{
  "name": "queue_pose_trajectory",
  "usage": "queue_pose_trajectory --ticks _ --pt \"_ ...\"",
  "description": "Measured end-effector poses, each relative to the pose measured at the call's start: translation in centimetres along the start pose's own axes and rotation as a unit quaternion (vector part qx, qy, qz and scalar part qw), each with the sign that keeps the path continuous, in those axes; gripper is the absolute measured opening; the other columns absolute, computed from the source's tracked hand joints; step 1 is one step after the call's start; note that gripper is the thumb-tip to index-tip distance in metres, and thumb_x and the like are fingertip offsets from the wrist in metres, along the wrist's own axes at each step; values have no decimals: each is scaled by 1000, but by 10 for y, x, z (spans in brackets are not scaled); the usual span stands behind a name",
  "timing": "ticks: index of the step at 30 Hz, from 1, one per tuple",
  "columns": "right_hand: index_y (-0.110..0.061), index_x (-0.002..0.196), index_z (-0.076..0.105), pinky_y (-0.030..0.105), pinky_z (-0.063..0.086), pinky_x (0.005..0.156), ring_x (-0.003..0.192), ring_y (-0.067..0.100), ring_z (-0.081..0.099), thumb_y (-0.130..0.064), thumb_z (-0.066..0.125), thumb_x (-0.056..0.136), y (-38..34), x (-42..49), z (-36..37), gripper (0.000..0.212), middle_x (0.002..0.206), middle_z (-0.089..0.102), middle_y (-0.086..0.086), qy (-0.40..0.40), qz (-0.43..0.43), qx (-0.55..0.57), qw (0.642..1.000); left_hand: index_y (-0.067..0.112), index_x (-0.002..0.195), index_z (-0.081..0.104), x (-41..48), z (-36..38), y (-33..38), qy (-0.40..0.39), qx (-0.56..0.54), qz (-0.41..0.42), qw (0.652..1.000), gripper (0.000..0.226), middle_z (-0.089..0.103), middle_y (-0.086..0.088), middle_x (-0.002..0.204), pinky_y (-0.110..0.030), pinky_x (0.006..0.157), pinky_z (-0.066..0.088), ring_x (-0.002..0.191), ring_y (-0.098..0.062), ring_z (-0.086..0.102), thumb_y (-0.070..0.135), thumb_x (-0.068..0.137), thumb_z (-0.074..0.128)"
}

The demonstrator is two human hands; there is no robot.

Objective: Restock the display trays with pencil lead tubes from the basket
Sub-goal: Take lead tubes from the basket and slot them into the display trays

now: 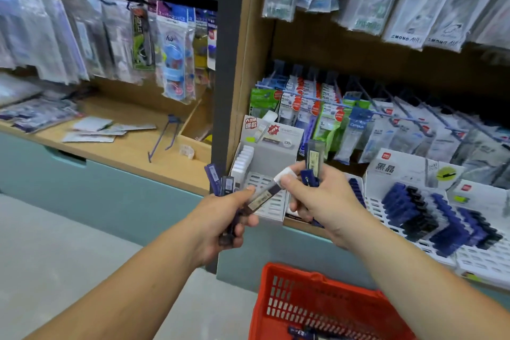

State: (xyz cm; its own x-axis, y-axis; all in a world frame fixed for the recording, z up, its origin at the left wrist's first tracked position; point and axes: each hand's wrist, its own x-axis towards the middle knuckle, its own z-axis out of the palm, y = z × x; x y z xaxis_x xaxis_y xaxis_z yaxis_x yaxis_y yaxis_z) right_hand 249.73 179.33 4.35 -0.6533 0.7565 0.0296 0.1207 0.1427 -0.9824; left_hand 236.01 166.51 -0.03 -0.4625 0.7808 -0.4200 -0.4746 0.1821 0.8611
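My left hand (226,218) grips a bunch of dark blue pencil lead tubes (220,181) that stick up out of the fist. My right hand (320,196) holds two or three more tubes upright (312,160) and pinches a white-capped tube (265,197) that reaches across to the left hand. Both hands hover in front of the white display tray (269,208) on the shelf edge. To the right, a second display tray (386,218) holds rows of blue and black tubes (430,218). The red basket (278,301) sits below, with a few tubes (302,334) at its bottom.
Hanging packets of correction tape (317,110) fill the hooks behind the trays. A wooden shelf (132,146) at left carries loose packets and a fallen blue hook (165,132). A dark upright post (226,63) splits the two shelf bays. Grey floor lies at lower left.
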Motion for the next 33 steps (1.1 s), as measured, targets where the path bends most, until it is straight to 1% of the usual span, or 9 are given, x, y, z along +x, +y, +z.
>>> queue_pose_trajectory --ticks 5,9,11,17,22,26,28,31,33 --pt "-7 104 67 25 28 46 56 27 41 -17 72 95 0 22 15 14 62 59 16 -13 39 13 999 13 100 74 2 -15 0 20 -41 16 999 29 73 -13 82 -24 49 41 45 -11 44 41 96 70" --pt "-14 102 68 25 35 44 52 20 52 -17 74 93 7 42 29 11 70 64 20 -12 21 -8 1000 10 110 73 13 -20 1 72 -43 20 996 35 76 -13 82 -21 46 40 45 -12 42 42 95 71" --pt "-19 99 69 24 37 44 55 21 55 -21 74 93 13 51 37 8 77 73 15 -11 14 -37 999 8 110 72 20 -24 0 100 -66 28 992 36 74 -10 78 -21 47 40 46 -12 42 40 95 72" --pt "-17 109 72 24 33 44 58 18 53 -20 74 94 17 79 47 15 82 72 12 -73 81 89 990 20 94 67 36 -32 -3 146 -78 70 984 14 75 -4 86 -25 56 39 53 -11 44 28 92 78" --pt "-28 107 71 23 41 44 56 18 59 -17 73 92 20 89 45 18 69 63 6 -52 36 -42 997 19 87 73 45 -32 -10 199 -32 94 975 13 61 -2 70 -29 63 42 55 -15 45 28 88 82" --pt "-26 105 68 18 46 47 54 14 65 -18 75 92 18 88 44 17 81 69 4 -34 -6 -85 996 12 103 72 48 -36 -12 203 3 85 976 29 68 -2 72 -30 60 45 55 -15 48 36 89 80" --pt "-26 102 67 17 49 49 55 12 66 -16 76 91 17 85 46 16 88 70 2 -40 -39 -107 993 11 103 71 47 -39 -13 205 23 74 976 29 72 -3 74 -28 57 44 53 -15 48 37 91 77" --pt "-28 102 67 29 60 71 72 10 66 -16 75 92 17 83 50 18 97 67 -9 -42 -67 -133 988 15 94 65 43 -42 -13 212 53 57 974 22 67 -2 64 -25 53 43 52 -15 49 35 94 74" --pt "-27 104 65 33 58 83 79 7 63 -17 76 92 19 82 52 19 95 65 -14 -49 -80 -147 985 16 88 62 39 -42 -12 214 59 49 974 23 60 -2 60 -26 52 46 52 -16 49 35 95 73"
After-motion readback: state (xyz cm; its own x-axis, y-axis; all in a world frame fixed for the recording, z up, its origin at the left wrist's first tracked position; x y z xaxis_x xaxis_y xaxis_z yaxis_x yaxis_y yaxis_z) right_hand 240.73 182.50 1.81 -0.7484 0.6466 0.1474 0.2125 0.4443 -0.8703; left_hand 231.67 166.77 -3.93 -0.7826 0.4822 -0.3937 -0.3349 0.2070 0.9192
